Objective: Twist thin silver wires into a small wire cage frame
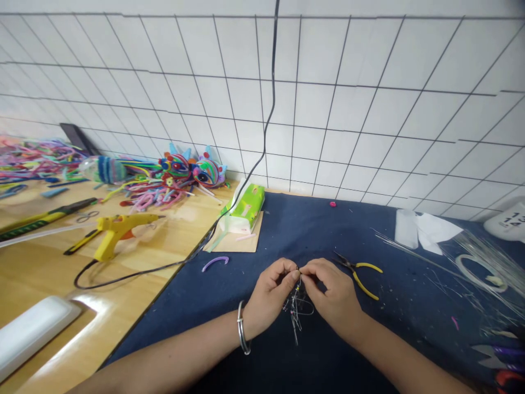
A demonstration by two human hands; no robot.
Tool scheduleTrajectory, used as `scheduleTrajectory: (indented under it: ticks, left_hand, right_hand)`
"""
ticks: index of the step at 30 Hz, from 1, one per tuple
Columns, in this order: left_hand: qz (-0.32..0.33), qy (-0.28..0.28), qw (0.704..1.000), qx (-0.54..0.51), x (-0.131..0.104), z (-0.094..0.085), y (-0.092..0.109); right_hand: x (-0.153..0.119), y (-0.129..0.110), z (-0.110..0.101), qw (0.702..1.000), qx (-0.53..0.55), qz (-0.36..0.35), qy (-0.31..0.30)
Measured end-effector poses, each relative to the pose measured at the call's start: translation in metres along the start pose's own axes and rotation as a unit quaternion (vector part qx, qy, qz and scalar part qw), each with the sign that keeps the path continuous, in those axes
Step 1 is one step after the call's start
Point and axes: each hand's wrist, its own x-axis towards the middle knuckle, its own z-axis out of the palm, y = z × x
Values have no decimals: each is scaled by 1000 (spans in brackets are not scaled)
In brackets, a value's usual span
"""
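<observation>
From the left, we note some open room on the dark blue cloth-covered desk (235,276). Our left hand (268,298) pinches, thumb to finger, the top of a tangled silvery wire bundle (295,307), which hangs midway between the hands, long axis toward us, neither nearer. Our right hand (335,295) pinches the same end. Yellow-handled metal pliers (353,266) lie just beside it, limiting room rightward.

On the wooden table (168,235), a white case (36,336) lies at eight o'clock, a yellow glue gun (112,232) and a heap of colorful strips (36,161) near nine. At three o'clock from the glue gun, a green tissue pack (251,202) rests on brown cardboard (235,246), with a purple curved strip (215,261) at its seven o'clock. A black cord (273,71) hangs from twelve o'clock before the white wall (197,49); a white container (506,223) sits at three.
</observation>
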Motion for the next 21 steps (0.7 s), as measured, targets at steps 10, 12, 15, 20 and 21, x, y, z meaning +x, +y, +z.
scheduleTrajectory:
  ticks: [10, 12, 15, 20, 21]
  left_hand:
    - [-8, 9, 999, -49, -1, -1, 1]
    - [-8, 18, 998, -64, 0, -1, 1]
    - [-2, 29, 997, -69, 1, 0, 2]
    - [-8, 44, 996, -76, 3, -3, 5]
    - [-13, 46, 995, -82, 3, -4, 5]
  right_hand:
    - [0, 10, -2, 989, -85, -110, -44]
    - [-1, 10, -2, 990, -84, -106, -39]
    - [-1, 10, -1, 991, -78, -98, -37]
    - [-2, 12, 3, 993, -69, -90, -42]
    - [-2, 13, 3, 993, -67, -89, -41]
